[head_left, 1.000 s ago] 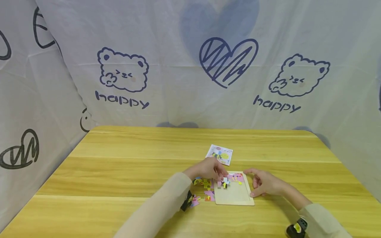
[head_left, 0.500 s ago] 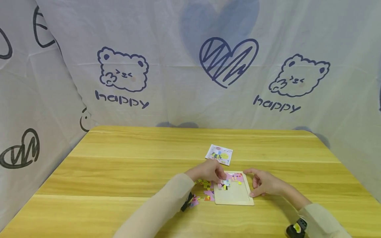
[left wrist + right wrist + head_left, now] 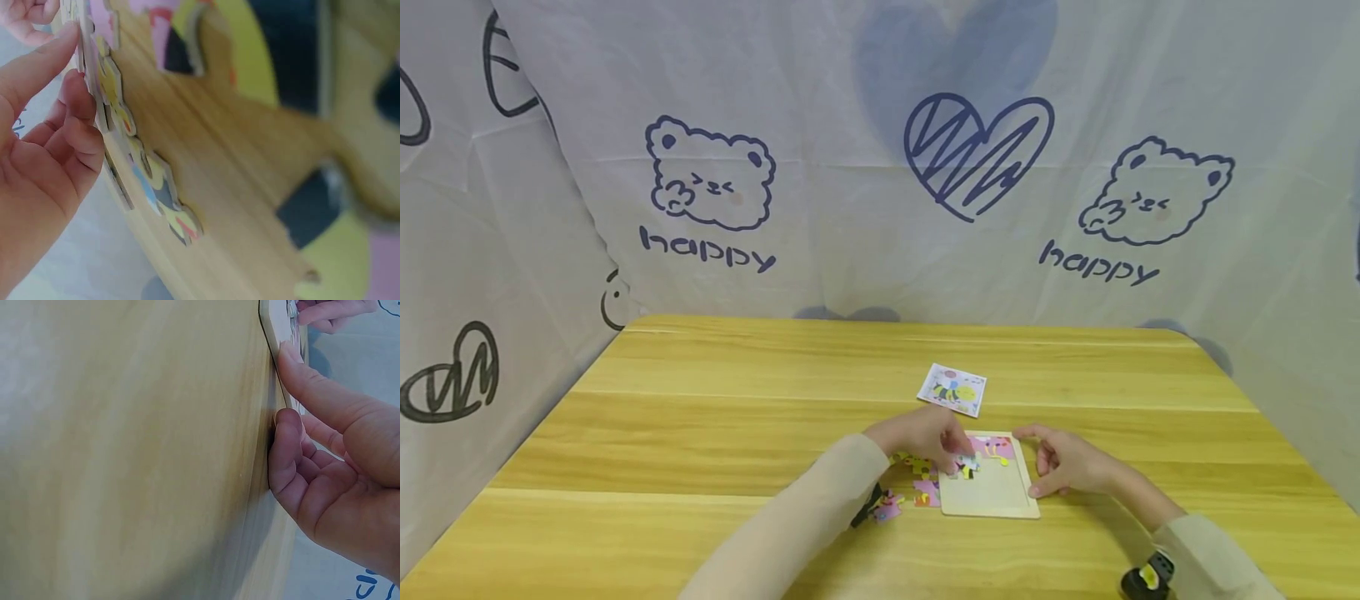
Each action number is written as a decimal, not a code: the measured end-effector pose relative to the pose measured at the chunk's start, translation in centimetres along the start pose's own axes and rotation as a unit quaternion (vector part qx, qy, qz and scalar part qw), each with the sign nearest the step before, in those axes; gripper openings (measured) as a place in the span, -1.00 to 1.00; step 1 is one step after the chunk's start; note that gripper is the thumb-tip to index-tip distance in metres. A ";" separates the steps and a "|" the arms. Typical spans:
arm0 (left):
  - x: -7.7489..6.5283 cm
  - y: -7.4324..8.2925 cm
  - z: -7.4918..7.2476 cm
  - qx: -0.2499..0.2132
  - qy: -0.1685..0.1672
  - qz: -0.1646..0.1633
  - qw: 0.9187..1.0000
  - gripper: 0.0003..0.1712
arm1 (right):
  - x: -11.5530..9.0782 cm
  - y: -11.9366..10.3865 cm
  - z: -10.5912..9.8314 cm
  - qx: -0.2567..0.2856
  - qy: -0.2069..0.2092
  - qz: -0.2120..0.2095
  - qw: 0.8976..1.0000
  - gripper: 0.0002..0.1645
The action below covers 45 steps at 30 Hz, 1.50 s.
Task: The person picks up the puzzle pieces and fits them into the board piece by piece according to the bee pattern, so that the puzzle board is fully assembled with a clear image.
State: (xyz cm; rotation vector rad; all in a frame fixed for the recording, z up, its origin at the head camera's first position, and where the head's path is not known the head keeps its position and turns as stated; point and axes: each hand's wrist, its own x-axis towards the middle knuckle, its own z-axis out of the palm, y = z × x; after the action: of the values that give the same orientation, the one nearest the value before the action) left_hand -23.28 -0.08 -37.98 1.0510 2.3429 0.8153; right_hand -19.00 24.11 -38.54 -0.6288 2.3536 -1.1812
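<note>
A square wooden puzzle tray (image 3: 988, 497) lies on the table with a few joined pink and yellow jigsaw pieces (image 3: 997, 451) along its far side. My left hand (image 3: 925, 435) reaches over its far left corner, thumb and fingers bent together on a jigsaw piece (image 3: 954, 472) largely hidden under them. At the tray's right side, my right hand (image 3: 1070, 460) holds the frame, index finger at the far corner and thumb lower on the edge. The right wrist view shows this thumb (image 3: 300, 372) on the tray's rim (image 3: 275, 331), the other fingers curled.
Loose jigsaw pieces (image 3: 927, 493) lie left of the tray, some partly behind the left forearm; another piece (image 3: 889, 507) lies near the wrist camera. A bee picture card (image 3: 952, 390) lies beyond the tray on the wooden table (image 3: 700, 417). A printed white cloth (image 3: 842, 233) hangs behind.
My left hand has shifted slightly toward me, with its thumb and fingers lower over the tray's far left corner. The right hand and the tray stay nearly still.
</note>
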 end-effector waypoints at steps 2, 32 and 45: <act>0.0 0.1 -0.1 0.010 -0.005 -0.002 1.000 -0.71 | 0.0 0.0 0.0 -0.001 0.001 0.000 1.000 -0.11; -0.1 0.4 0.0 0.115 0.010 -0.011 0.993 -0.66 | 0.0 0.3 0.1 -0.009 0.010 0.002 1.000 -0.11; -0.3 0.6 0.0 0.133 0.004 -0.004 0.991 -0.68 | 0.1 0.3 0.1 -0.008 0.015 0.007 1.000 -0.10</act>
State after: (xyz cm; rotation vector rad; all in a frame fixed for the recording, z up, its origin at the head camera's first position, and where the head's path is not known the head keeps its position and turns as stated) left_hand -22.80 -0.01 -37.51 1.1451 2.5097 0.5116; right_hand -19.05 24.15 -38.86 -0.6033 2.3921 -1.1744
